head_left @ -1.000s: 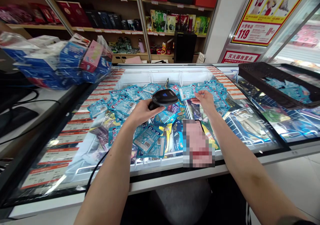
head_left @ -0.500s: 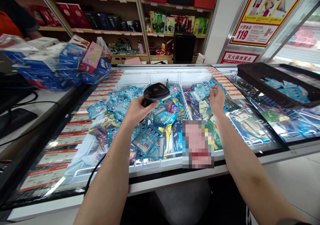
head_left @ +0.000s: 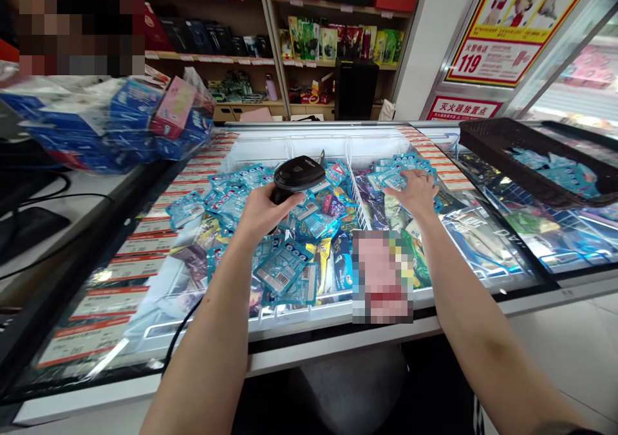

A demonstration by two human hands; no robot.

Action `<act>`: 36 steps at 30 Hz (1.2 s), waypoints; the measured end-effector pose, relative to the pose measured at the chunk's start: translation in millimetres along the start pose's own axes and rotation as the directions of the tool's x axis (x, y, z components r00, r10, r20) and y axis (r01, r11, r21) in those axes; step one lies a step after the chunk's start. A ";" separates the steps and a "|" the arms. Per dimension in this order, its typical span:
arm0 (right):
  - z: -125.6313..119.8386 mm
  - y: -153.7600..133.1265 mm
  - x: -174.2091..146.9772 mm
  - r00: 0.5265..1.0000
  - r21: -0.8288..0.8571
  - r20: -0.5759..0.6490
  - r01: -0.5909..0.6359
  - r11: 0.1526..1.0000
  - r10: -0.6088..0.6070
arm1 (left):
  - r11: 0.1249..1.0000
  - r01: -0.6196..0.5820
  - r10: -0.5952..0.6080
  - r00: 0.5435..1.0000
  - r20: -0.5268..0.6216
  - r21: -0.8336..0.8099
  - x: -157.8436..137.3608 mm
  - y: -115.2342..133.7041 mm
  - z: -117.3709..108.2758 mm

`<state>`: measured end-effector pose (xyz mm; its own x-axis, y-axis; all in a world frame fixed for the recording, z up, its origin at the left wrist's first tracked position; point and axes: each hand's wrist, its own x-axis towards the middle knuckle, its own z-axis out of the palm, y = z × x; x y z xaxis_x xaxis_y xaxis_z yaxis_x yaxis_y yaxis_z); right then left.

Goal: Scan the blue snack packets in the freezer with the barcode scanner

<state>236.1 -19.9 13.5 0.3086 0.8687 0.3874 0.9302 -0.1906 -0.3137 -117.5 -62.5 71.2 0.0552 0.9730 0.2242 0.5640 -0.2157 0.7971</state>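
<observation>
My left hand [head_left: 266, 211] is wrapped around the handle of a black barcode scanner [head_left: 300, 174], held above the freezer's glass top. Blue packets [head_left: 232, 203] lie spread around and under it, and two of them [head_left: 284, 266] near the front edge show barcodes. On the right, my right hand [head_left: 416, 192] is over a smaller group of blue packets [head_left: 392, 176], thumb apart from the fingers. Its fingertips touch or nearly touch the packets; which one is unclear. No packet is lifted in it.
A dark basket [head_left: 492, 145] with blue packets stands at the right. Blue bagged boxes [head_left: 130, 113] sit at the left beside cables, and a person [head_left: 96, 10] is behind them. Shelves with goods [head_left: 212, 55] line the back. A pixelated pinkish item [head_left: 379, 268] lies near the front edge.
My right hand has gone from pinched fingers at a packet to spread fingers over the group. My left hand with the scanner has barely shifted. The person at left has leaned into view.
</observation>
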 end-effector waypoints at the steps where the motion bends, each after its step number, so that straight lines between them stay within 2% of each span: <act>1: 0.4 -1.0 -1.0 1.000 -0.024 0.022 0.022 0.999 -0.022 | 1.000 0.000 0.000 1.000 -0.007 0.001 0.2 -0.4 -0.2; 12: 14.1 14.2 -1.4 1.000 -0.090 0.024 0.004 0.996 -0.001 | 0.999 0.043 -0.045 0.996 -0.076 -0.025 -0.8 2.1 -2.4; 17: 9.2 6.9 -3.8 0.999 -0.089 0.025 0.032 0.995 -0.030 | 0.999 0.035 -0.038 0.996 -0.083 -0.029 -0.9 2.1 -2.5; 23: 4.0 -11.7 -6.2 0.988 -0.018 0.005 0.153 0.988 -0.153 | 1.000 0.015 -0.017 0.994 -0.105 -0.015 0.9 -0.4 -9.4; 27: -0.3 -26.6 -9.3 0.959 0.149 0.030 0.275 0.950 -0.282 | 1.000 0.020 -0.019 0.987 -0.157 0.008 3.3 -4.8 -14.8; 29: -3.4 -37.9 -13.3 0.914 0.288 0.084 0.360 0.888 -0.398 | 1.000 0.026 -0.025 0.984 -0.176 -0.002 4.0 -7.4 -16.2; 31: -6.2 -51.9 -19.3 0.833 0.430 0.157 0.426 0.796 -0.531 | 1.000 0.023 -0.024 0.982 -0.187 -0.009 4.3 -9.7 -17.2; 33: -8.8 -67.7 -26.9 0.732 0.520 0.228 0.466 0.716 -0.642 | 1.000 0.016 -0.018 0.981 -0.193 -0.012 4.2 -11.3 -18.0; 36: -13.9 -91.4 -39.5 0.547 0.560 0.312 0.555 0.616 -0.777 | 0.999 0.007 -0.014 0.980 -0.197 -0.034 3.4 -11.4 -19.0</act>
<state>141.7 -43.2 38.9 -0.6157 0.7659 0.1852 0.6325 0.6205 -0.4636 -139.4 -58.3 73.6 -0.1164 0.9405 0.3192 0.5360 -0.2111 0.8174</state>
